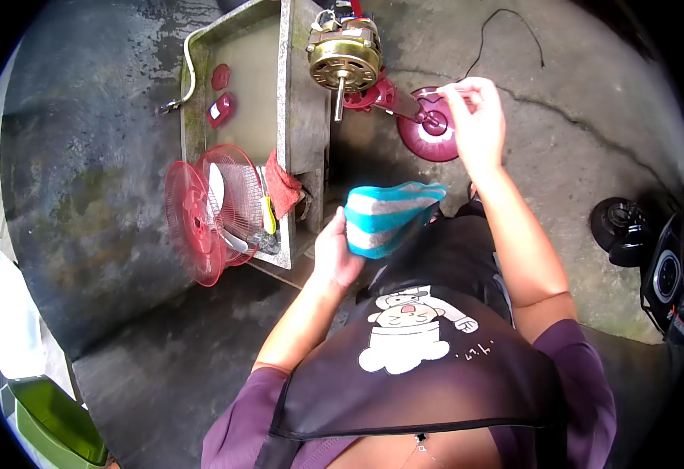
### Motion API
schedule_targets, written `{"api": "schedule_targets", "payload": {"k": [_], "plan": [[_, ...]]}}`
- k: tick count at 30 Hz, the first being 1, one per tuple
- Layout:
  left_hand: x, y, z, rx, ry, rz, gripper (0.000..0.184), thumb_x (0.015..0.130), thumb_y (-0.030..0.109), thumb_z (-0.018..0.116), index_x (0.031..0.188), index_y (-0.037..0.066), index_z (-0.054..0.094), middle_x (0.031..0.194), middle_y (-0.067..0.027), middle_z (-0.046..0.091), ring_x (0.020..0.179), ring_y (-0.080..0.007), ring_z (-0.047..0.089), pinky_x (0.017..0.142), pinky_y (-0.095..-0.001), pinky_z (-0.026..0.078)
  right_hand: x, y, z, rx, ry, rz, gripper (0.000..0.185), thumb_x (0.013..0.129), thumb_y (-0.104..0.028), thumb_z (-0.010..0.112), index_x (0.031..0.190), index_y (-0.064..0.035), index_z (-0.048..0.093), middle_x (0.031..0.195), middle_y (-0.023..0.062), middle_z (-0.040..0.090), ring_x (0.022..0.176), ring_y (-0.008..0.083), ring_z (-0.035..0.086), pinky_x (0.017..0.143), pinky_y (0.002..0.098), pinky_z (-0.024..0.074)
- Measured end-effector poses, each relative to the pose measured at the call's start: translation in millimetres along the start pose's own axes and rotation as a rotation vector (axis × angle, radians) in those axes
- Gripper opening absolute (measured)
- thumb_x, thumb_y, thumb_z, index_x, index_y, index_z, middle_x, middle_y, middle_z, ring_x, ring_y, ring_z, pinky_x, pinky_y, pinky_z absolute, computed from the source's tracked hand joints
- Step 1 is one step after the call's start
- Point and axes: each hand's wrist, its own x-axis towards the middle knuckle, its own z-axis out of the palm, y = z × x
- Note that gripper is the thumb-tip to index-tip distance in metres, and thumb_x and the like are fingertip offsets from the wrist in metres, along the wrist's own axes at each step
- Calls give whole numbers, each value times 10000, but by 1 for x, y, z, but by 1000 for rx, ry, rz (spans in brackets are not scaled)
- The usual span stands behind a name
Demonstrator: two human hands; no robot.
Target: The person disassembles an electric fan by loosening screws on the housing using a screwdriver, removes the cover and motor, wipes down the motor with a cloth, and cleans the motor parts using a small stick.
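A blue and grey striped cloth (pixel 385 219) hangs from my left hand (pixel 337 254), whose fingers are closed on its near left side. My right hand (pixel 475 117) is raised above the round maroon base (pixel 416 144) of a stand fan. Its thumb and fingers are pinched together, and what they hold, if anything, is too small to make out. In front of me, the fan's bare brass-coloured motor (pixel 343 61) sits on top of its pole (pixel 397 102), with the metal shaft pointing toward me. Wires show at the motor's back.
A concrete basin (pixel 283 94) with water stands to the left, a hose (pixel 188 59) over its rim. Red fan grilles (pixel 193 223), a red cloth (pixel 281 184) and a yellow-handled brush (pixel 268 215) lie at its near end. A black cord (pixel 483 39) lies on the floor, right.
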Motion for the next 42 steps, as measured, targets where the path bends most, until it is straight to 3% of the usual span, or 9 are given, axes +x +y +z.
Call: {"api": "schedule_targets", "payload": {"k": [2,7,13,16,25,29,33,35,42], "plan": [[-3,9,2,27,10,50,445,1079,322,336,1285,-26,523,1318,-178,580,1229,-316,544,1117,-478,370,-3,-7,7,-74,-37,27,207,900,-21,681,1061,-5,553,928,72,671,878,119,652,798,238,499],[-7,27,-14,108,-56,149,403,1071,309,373,1214,-8,576,1241,-183,631,1157,-336,587,1084,-503,409,-8,-50,31,20,-44,-95,222,958,-2,559,1164,8,479,916,70,605,821,132,637,787,262,513],[-13,45,-7,158,-76,296,260,1045,246,447,1001,39,599,990,-84,660,952,-229,633,911,-400,514,-17,-57,26,-48,-26,-13,240,968,-5,517,1200,5,458,904,68,574,705,122,615,608,259,489],[-8,54,-9,145,-245,287,256,1025,252,480,1003,35,614,991,-85,672,968,-228,632,928,-397,503,-9,-53,24,-48,-88,126,228,948,-18,572,1171,-10,528,892,63,613,696,111,618,612,259,493],[0,33,68,138,-57,160,381,994,203,505,1292,-35,502,1236,-189,619,1146,-317,601,1053,-464,447,57,-19,-2,-35,-310,192,78,934,-67,618,993,-25,591,829,46,636,743,128,647,677,266,519],[15,27,88,-62,130,430,385,1024,232,392,1271,-38,510,1245,-185,614,1130,-350,611,1035,-527,468,80,-1,-26,-309,-407,129,111,930,-114,647,960,-30,580,839,69,671,727,124,641,675,276,507],[23,30,95,-128,263,743,406,1046,284,373,1285,-11,517,1286,-176,587,1211,-348,549,1097,-548,391,111,11,-19,67,-479,459,133,945,-124,642,958,-39,541,837,63,686,688,125,639,665,267,506],[15,32,123,-136,339,817,386,1058,272,335,1253,4,533,1261,-155,591,1174,-309,571,1053,-520,443,123,11,-4,150,-481,502,110,974,-154,612,967,-83,528,870,36,657,784,107,626,671,240,454],[-6,65,180,756,470,1115,239,978,172,576,1172,32,566,1068,-88,607,955,-186,589,859,-345,503,146,18,35,-25,-543,336,161,929,-169,658,919,-26,585,908,76,698,815,131,622,749,293,493]]}}
